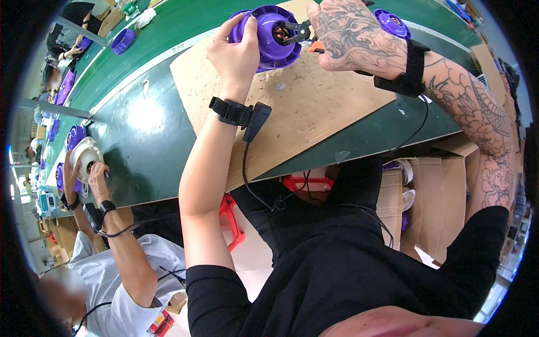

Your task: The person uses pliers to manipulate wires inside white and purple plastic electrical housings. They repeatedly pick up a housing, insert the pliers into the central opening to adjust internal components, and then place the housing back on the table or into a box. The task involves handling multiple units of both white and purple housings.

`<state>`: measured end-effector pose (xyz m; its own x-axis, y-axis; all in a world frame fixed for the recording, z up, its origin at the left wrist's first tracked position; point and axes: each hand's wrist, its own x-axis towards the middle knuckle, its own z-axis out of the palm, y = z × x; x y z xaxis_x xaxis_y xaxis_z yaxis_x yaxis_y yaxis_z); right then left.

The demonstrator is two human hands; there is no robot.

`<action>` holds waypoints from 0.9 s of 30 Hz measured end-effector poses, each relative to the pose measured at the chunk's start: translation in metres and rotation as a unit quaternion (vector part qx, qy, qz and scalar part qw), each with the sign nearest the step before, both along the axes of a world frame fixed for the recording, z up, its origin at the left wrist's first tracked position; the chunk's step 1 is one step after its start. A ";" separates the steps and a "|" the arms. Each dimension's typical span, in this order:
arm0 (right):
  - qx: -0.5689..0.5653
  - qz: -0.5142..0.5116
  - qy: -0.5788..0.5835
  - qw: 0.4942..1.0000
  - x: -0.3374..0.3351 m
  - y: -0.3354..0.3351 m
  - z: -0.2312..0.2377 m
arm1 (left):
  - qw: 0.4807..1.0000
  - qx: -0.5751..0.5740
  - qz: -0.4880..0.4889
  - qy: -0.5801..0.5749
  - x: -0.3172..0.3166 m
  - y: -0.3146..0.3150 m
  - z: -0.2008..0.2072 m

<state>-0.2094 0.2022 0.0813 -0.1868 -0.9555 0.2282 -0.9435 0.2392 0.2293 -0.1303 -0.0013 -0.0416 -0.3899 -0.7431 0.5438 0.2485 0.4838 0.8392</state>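
A round purple plastic housing (268,51) with a ribbed rim sits at the far part of the cardboard sheet. My left hand (234,53) grips its left side, thumb on top and fingers round the edge. In my right hand (353,39) is a pair of dark pliers (297,32) with an orange part at the grip. The plier jaws reach into the dark opening at the housing's middle, where small orange-brown bits show. What exactly the jaws touch there is too small to tell. My right fingers are partly hidden behind the back of the hand.
Cardboard (314,112) covers part of the green table (135,163). Another purple housing (392,23) lies beyond my right hand. At left, a co-worker's hands hold a cream round part (87,157). An open carton (435,191) stands below right; wrist cables hang near the table edge.
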 end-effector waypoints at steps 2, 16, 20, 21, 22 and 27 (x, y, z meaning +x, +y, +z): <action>0.028 -0.025 -0.012 0.999 -0.004 0.006 0.007 | 1.000 0.016 -0.018 0.003 -0.007 0.009 0.005; 0.030 -0.057 -0.111 0.992 -0.011 0.002 0.001 | 0.996 -0.075 0.024 0.043 -0.005 0.012 0.006; 0.152 -0.091 -0.186 0.966 -0.005 -0.003 0.019 | 0.995 -0.090 0.028 0.038 -0.001 0.013 0.010; 0.173 -0.110 -0.189 0.960 -0.005 -0.004 0.020 | 0.994 -0.103 0.031 0.036 -0.003 0.013 0.009; 0.158 -0.132 -0.167 0.964 -0.013 -0.006 0.007 | 0.992 -0.115 0.032 0.036 -0.005 0.015 0.010; 0.191 -0.209 -0.282 0.917 -0.020 -0.028 -0.010 | 0.978 -0.199 0.060 0.015 0.006 0.013 0.012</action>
<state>-0.2292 0.1746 0.0717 -0.5399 -0.7636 -0.3541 -0.7820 0.6107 -0.1248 -0.1245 0.0112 -0.0292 -0.2927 -0.5088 0.8096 0.1921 0.7981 0.5711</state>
